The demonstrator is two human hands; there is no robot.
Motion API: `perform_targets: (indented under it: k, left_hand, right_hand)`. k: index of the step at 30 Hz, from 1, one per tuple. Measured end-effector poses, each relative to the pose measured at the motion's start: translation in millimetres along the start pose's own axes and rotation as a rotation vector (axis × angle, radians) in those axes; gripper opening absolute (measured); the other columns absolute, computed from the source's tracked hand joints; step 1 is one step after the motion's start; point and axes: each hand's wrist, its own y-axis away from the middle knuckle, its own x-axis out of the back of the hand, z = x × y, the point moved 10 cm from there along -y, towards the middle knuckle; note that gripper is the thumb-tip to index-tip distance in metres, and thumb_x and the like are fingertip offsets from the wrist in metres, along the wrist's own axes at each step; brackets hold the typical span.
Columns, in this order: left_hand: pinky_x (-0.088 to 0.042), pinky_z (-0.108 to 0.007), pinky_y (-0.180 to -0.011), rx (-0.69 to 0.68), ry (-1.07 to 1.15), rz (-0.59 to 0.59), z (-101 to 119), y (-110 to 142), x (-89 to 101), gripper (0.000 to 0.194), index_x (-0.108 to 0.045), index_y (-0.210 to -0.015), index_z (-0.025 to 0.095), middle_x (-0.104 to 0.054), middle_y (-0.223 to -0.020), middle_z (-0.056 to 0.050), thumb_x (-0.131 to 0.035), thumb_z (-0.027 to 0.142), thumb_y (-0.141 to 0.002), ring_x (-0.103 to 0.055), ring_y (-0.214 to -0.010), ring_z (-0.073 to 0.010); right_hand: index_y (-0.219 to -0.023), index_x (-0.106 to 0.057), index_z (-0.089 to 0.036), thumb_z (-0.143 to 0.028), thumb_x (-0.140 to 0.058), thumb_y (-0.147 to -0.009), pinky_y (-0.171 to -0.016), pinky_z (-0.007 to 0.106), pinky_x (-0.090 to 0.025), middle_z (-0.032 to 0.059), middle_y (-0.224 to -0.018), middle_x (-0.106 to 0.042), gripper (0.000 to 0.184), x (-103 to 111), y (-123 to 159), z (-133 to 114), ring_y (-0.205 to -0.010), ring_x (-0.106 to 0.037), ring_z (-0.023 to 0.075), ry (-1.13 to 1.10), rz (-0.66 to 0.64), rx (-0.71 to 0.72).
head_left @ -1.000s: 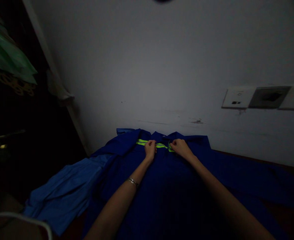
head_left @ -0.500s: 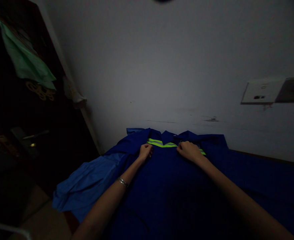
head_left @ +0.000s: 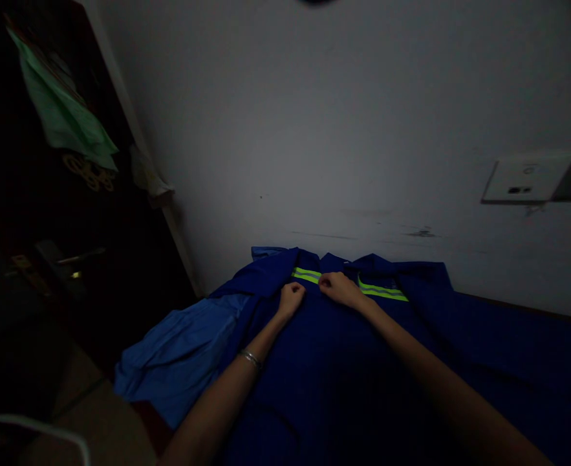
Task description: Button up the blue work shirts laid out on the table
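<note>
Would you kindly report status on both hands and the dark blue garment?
Left hand curled closed at dark blue garment. Right hand closed by yellow-green stripe; grips unclear in dimness. Garment spread out below wall. Light blue cloth left of hands.

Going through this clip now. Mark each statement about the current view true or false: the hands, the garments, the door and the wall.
1. A silver bracelet is on the left wrist. True.
2. The right hand lies flat with its fingers spread. False: its fingers are curled in.
3. The dark blue jacket has yellow-green reflective striping. True.
4. The lighter blue garment is at the right edge of the view. False: it is left of the left forearm.
5. A light green cloth hangs by the dark door. True.
</note>
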Motion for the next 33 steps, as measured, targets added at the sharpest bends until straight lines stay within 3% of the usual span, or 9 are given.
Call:
perform_targets:
  k: [5,12,20,27,33]
  left_hand:
    - [-0.034,-0.017,-0.050,-0.006,-0.076,0.022,-3.0,-2.4,1.6,0.020,-0.062,-0.063,0.011,-0.053,-0.051,0.001,-0.044,0.018,-0.068,-0.045,-0.048,-0.0079]
    - [-0.034,-0.018,-0.049,-0.001,-0.065,0.023,-0.9,-2.0,2.8,0.019,-0.061,-0.062,0.011,-0.052,-0.049,0.001,-0.045,0.018,-0.068,-0.045,-0.047,-0.0078]
    - [-0.028,-0.015,-0.037,0.071,0.065,0.021,-5.1,0.1,3.9,0.015,-0.058,-0.065,0.011,-0.050,-0.049,0.003,-0.044,0.018,-0.069,-0.041,-0.037,-0.0053]
    - [-0.027,-0.014,-0.031,0.070,0.131,0.103,-0.1,2.8,12.0,0.016,-0.055,-0.073,0.012,-0.050,-0.054,0.003,-0.044,0.023,-0.074,-0.042,-0.035,-0.0047]
    - [-0.028,-0.016,-0.033,0.314,0.142,0.009,-13.3,2.4,2.8,0.020,-0.055,-0.065,0.010,-0.050,-0.048,0.002,-0.044,0.022,-0.077,-0.041,-0.032,-0.0049]
  right_hand:
    - [-0.096,-0.063,-0.018,-0.022,-0.048,-0.076,-0.074,0.024,-0.039,0.0077,-0.096,-0.063,0.025,-25.7,-16.7,-10.0,-0.093,-0.056,0.0194,0.066,0.044,0.076]
    - [-0.101,-0.062,-0.015,-0.026,-0.048,-0.078,-0.082,0.029,-0.039,0.0119,-0.102,-0.060,0.028,-45.5,-13.5,-14.4,-0.097,-0.053,0.0231,0.188,0.115,0.170]
    - [-0.102,-0.062,-0.017,-0.026,-0.044,-0.083,-0.084,0.027,-0.037,0.0108,-0.099,-0.063,0.028,-41.6,-11.7,-8.7,-0.096,-0.055,0.0210,0.190,0.072,0.152]
    - [-0.104,-0.061,-0.022,-0.026,-0.044,-0.082,-0.084,0.030,-0.036,0.0084,-0.102,-0.062,0.028,-41.0,-10.7,-10.8,-0.097,-0.055,0.0210,0.213,0.072,0.171]
    - [-0.100,-0.063,-0.019,-0.029,-0.036,-0.087,-0.080,0.024,-0.038,0.0072,-0.099,-0.064,0.031,-32.9,-13.7,1.4,-0.094,-0.057,0.0173,0.058,0.138,0.084]
